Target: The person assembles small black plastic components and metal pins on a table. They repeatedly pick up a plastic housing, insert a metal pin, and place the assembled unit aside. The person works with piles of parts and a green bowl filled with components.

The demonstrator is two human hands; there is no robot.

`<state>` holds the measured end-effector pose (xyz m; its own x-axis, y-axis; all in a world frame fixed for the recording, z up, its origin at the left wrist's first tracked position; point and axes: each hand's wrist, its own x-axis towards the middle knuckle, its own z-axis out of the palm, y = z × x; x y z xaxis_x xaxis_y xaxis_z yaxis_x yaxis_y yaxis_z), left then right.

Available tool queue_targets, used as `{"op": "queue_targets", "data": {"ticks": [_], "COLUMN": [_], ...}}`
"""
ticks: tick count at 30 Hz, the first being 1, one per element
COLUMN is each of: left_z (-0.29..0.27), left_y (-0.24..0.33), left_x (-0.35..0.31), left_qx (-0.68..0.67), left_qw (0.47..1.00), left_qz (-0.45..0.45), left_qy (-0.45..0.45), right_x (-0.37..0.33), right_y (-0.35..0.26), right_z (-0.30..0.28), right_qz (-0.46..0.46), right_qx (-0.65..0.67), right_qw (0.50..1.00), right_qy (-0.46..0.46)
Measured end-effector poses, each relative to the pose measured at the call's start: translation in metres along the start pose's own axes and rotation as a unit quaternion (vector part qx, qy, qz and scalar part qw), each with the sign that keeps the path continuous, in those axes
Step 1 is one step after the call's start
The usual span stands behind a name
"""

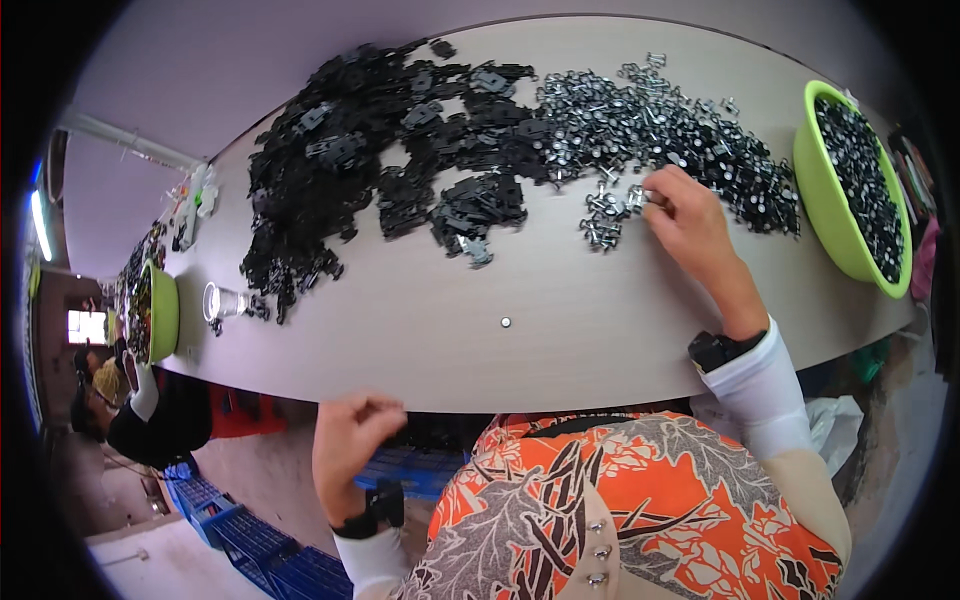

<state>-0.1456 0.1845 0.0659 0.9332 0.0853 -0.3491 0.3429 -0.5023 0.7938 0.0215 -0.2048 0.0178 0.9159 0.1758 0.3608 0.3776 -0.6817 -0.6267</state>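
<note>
My right hand (690,215) reaches over the table with thumb and fingers pinched at a small silver stud-like metal piece (636,197). Under and beside those fingertips lies a little cluster of the same metal pieces (602,222). Beyond it spreads a large heap of silver and black-headed metal pieces (600,120). My left hand (355,440) is at the table's near edge, its fingers curled together; whatever they may hold is hidden. One small round piece (505,322) lies alone on the table between my hands.
Black flat clip-like parts (330,150) form a big pile at left and centre. A green basin (850,200) of small pieces stands at right; another green basin (165,312) and a clear cup (222,300) are at left. Blue crates (245,540) stand below; another person (150,420) sits at far left.
</note>
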Motion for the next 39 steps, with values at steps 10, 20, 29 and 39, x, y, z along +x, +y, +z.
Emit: {"op": "queue_targets", "data": {"ticks": [10, 20, 29, 39], "left_z": [0.099, 0.134, 0.134, 0.137], "left_y": [0.083, 0.083, 0.083, 0.088], "left_x": [0.165, 0.177, 0.164, 0.158], "left_qx": [0.295, 0.334, 0.302, 0.265], "left_qw": [0.870, 0.844, 0.853, 0.871], "left_qz": [0.363, 0.411, 0.415, 0.392], "left_qy": [0.153, 0.082, 0.099, 0.134], "right_x": [-0.057, -0.053, -0.048, -0.039], "right_y": [-0.007, 0.003, 0.006, 0.006], "right_z": [-0.019, -0.017, -0.009, -0.015], "right_qz": [0.029, -0.045, -0.089, -0.005], "right_qx": [-0.041, -0.026, -0.007, -0.005], "right_qw": [0.991, 0.989, 0.985, 0.997], "right_qy": [-0.127, -0.135, -0.145, -0.078]}}
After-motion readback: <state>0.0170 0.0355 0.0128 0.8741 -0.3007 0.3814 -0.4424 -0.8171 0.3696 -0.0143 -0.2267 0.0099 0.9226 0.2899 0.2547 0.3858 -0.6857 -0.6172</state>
